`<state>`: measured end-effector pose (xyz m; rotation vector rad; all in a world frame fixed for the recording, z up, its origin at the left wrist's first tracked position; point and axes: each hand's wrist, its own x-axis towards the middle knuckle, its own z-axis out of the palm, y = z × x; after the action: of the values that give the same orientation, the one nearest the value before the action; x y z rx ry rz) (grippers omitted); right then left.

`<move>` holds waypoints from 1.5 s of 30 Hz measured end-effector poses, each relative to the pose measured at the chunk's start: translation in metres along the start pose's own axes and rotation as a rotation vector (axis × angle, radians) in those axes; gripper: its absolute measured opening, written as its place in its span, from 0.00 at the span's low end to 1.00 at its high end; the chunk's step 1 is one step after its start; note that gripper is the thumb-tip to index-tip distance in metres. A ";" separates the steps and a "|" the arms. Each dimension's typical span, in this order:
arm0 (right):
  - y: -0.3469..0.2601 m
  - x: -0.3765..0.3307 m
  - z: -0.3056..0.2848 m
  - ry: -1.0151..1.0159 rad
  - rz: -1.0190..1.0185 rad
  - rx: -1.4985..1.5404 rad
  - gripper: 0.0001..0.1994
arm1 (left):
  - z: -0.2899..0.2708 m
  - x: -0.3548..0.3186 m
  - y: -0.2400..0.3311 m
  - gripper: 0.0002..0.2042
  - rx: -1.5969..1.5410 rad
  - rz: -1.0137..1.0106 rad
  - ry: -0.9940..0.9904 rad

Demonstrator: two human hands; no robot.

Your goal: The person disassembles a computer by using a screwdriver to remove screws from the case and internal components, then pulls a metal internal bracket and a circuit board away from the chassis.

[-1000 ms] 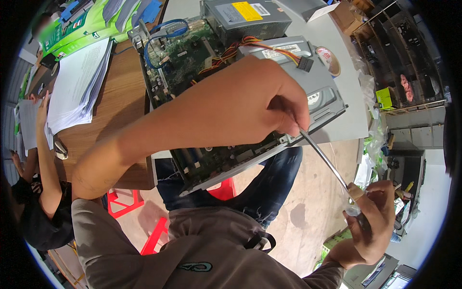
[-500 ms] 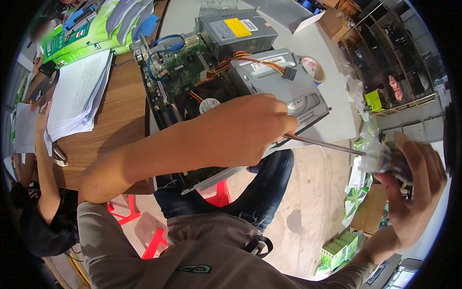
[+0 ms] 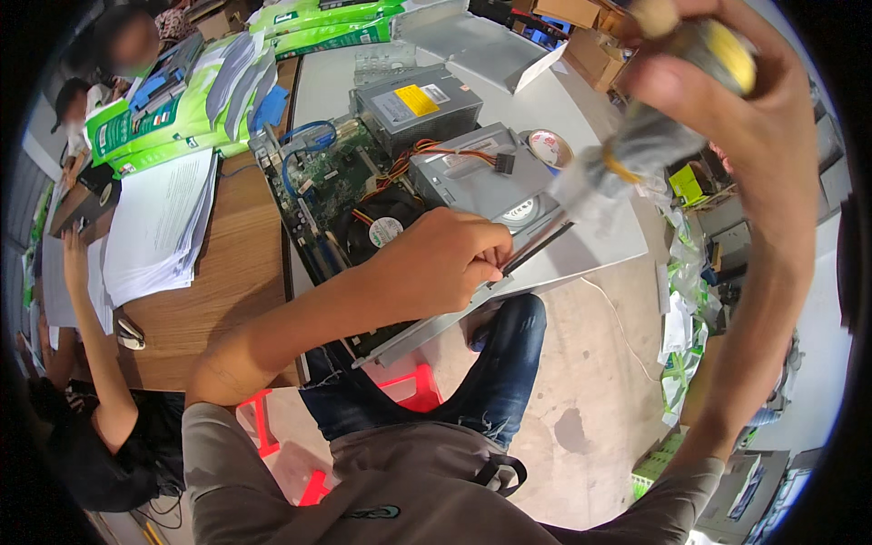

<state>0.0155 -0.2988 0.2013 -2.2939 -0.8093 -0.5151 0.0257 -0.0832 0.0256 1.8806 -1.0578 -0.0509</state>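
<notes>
My right hand, raised at the upper right and blurred, grips a screwdriver by its yellow-and-grey handle, which has clear plastic around it. The shaft slants down left to my left hand, whose fingers are pinched around its tip end at the drive's near edge. Whether a screw is there is hidden. Beneath and beyond lies an opened desktop computer, with a silver optical drive, a black fan, a green motherboard and a power supply with a yellow label.
A tape roll lies beyond the drive. On the left are a paper stack and green packages. Another person's arm reaches onto the wooden table. Metal panels lie behind; red stools stand below.
My right hand has risen far up and swung over the table's right side, tilting the screwdriver steeper. My left hand has shifted slightly left and down. The whole view has also shifted.
</notes>
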 end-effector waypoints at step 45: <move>-0.017 0.008 0.085 0.046 -0.779 0.328 0.33 | 0.003 -0.062 -0.019 0.11 0.561 0.037 0.170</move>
<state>0.0221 -0.2274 0.1525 -1.6055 -1.6337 -0.6960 -0.0024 -0.0395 -0.0132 2.3095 -1.0576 0.4629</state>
